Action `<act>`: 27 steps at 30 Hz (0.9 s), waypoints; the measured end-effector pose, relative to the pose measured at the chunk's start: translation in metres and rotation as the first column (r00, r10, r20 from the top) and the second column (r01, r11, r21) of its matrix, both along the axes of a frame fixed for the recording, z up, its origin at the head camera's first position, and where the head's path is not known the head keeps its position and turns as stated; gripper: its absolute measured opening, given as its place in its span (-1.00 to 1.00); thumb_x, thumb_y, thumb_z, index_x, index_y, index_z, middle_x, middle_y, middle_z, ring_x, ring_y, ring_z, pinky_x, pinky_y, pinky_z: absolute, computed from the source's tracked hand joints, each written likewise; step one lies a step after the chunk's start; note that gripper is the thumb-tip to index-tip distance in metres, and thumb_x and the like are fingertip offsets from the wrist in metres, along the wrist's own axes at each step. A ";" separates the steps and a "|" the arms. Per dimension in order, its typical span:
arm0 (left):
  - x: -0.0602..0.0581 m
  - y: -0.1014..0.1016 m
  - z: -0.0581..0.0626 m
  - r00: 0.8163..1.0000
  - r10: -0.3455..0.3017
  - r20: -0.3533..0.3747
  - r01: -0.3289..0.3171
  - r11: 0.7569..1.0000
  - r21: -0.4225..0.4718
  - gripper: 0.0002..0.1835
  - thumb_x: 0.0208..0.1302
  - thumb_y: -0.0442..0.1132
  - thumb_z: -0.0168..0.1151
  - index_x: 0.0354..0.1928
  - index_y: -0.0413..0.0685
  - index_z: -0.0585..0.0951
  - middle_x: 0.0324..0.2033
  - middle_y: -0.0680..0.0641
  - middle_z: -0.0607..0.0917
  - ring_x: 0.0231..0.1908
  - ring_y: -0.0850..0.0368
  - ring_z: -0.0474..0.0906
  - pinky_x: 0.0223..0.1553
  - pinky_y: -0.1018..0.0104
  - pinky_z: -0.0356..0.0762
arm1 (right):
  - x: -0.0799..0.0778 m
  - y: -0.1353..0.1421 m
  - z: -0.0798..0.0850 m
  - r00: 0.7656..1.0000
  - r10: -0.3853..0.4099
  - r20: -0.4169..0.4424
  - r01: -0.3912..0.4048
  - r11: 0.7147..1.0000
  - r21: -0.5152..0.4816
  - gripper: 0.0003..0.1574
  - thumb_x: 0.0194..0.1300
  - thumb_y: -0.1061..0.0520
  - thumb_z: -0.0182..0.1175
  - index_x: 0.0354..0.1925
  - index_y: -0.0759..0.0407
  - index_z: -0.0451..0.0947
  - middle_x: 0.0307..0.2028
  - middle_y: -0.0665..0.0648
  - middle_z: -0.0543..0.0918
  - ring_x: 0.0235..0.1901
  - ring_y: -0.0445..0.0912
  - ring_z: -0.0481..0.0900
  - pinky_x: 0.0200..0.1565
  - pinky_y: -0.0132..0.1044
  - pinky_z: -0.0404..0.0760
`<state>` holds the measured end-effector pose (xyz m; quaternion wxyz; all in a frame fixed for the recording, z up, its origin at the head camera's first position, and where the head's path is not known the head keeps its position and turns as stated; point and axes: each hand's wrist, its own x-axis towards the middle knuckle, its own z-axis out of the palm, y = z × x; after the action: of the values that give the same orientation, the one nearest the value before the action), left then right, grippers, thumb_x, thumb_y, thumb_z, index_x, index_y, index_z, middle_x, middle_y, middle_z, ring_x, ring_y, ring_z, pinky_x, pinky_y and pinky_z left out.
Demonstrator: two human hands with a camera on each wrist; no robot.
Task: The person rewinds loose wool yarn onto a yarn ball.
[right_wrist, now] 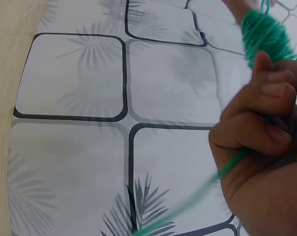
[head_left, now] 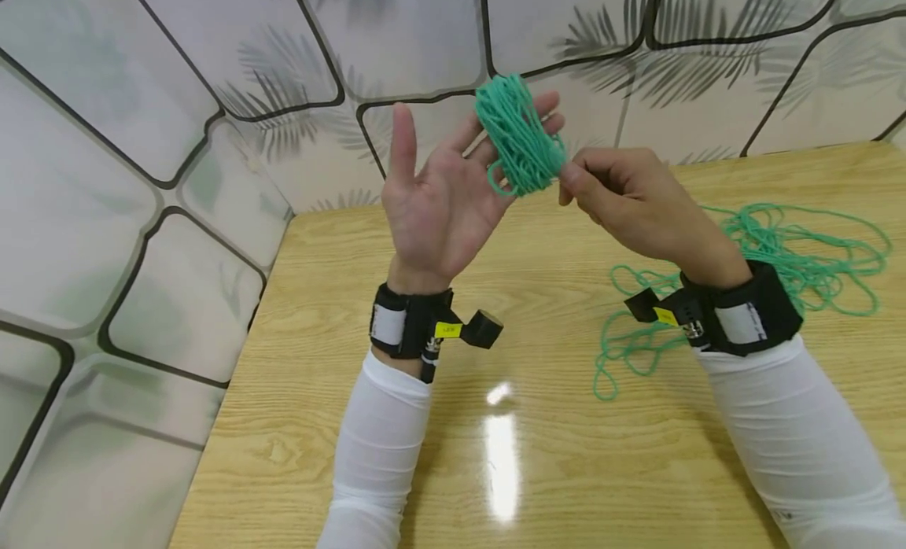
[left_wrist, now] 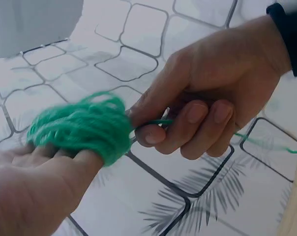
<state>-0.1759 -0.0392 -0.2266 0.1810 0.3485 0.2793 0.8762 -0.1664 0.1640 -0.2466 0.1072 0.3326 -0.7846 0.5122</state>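
My left hand [head_left: 446, 207] is held palm up above the table's far side, thumb apart and fingers straight. Thick turns of green cord [head_left: 520, 140] are wound around those fingers, and the fingertips poke out beyond the bundle. Beside it, my right hand [head_left: 633, 203] pinches the cord between thumb and curled fingers, close against the bundle's edge. In the left wrist view a short piece of strand [left_wrist: 161, 122] shows between thumb and fingers. A blurred length of cord [right_wrist: 188, 196] trails from below the right hand in the right wrist view.
A loose, tangled heap of the same green cord [head_left: 800, 254] lies on the wooden table [head_left: 283, 447] at the right, partly behind my right wrist. A wall with a stone-and-leaf pattern [head_left: 418, 46] rises along the table's back and left edges.
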 end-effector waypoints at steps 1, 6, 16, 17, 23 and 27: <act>0.000 0.001 0.000 0.998 0.061 0.003 -0.061 0.998 -0.008 -0.13 0.33 0.33 -0.58 0.32 -0.27 0.18 0.27 -0.34 0.25 0.29 -0.17 0.16 0.26 0.01 0.07 | 0.001 0.000 0.000 1.000 -0.004 -0.005 0.004 0.999 0.049 -0.74 0.40 0.12 -0.07 -0.34 0.12 0.53 -0.68 0.07 0.29 -0.73 -0.13 0.17 -0.66 -0.27 0.15; 0.002 0.007 0.000 0.932 0.334 -0.138 -0.361 0.879 -0.312 -0.33 0.45 0.11 -0.59 0.22 -0.22 0.31 0.11 -0.27 0.47 0.16 -0.08 0.36 0.15 0.12 0.27 | 0.005 0.001 0.003 0.999 -0.023 -0.034 0.028 0.991 0.129 -0.78 0.39 0.11 -0.04 -0.30 0.07 0.54 -0.65 0.07 0.30 -0.69 -0.13 0.21 -0.63 -0.28 0.19; 0.010 0.014 -0.001 0.928 0.090 -0.360 -0.321 0.680 -0.659 -0.34 0.48 0.06 -0.55 -0.06 -0.28 0.49 -0.35 -0.26 0.61 -0.29 -0.12 0.56 -0.10 0.13 0.46 | 0.006 0.008 0.010 0.989 -0.140 -0.050 0.136 0.988 -0.074 -0.83 0.30 0.20 0.07 -0.38 0.25 0.54 -0.67 0.12 0.30 -0.73 -0.14 0.18 -0.66 -0.31 0.14; 0.011 0.013 -0.001 0.939 0.067 -0.337 -0.287 0.695 -0.660 -0.33 0.47 0.09 -0.55 -0.07 -0.28 0.50 -0.37 -0.27 0.61 -0.31 -0.14 0.55 -0.11 0.10 0.46 | 0.005 0.008 0.010 0.986 -0.153 -0.061 0.146 0.984 -0.100 -0.83 0.29 0.21 0.07 -0.39 0.26 0.54 -0.67 0.12 0.31 -0.73 -0.14 0.18 -0.65 -0.31 0.14; 0.009 0.007 -0.001 0.993 -0.056 -0.106 0.000 0.885 -0.465 -0.24 0.43 0.20 -0.51 0.07 -0.39 0.40 -0.34 -0.29 0.62 -0.29 -0.15 0.58 -0.01 -0.09 0.39 | -0.002 0.002 0.003 0.999 -0.033 -0.003 0.031 0.960 -0.278 -0.83 0.28 0.27 0.06 -0.42 0.33 0.52 -0.66 0.14 0.29 -0.72 -0.14 0.15 -0.64 -0.34 0.11; 0.005 0.003 -0.002 0.993 -0.116 0.013 0.116 0.972 -0.205 -0.20 0.39 0.26 -0.47 0.26 -0.36 0.23 -0.11 -0.29 0.59 -0.11 -0.10 0.57 0.08 0.02 0.35 | -0.004 -0.001 -0.004 0.999 0.025 0.034 -0.017 0.975 -0.220 -0.79 0.33 0.23 0.00 -0.37 0.32 0.50 -0.67 0.13 0.28 -0.72 -0.13 0.14 -0.64 -0.32 0.12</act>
<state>-0.1707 -0.0360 -0.2288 0.2670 0.3435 0.3471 0.8308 -0.1702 0.1630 -0.2502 0.1236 0.3175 -0.7216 0.6027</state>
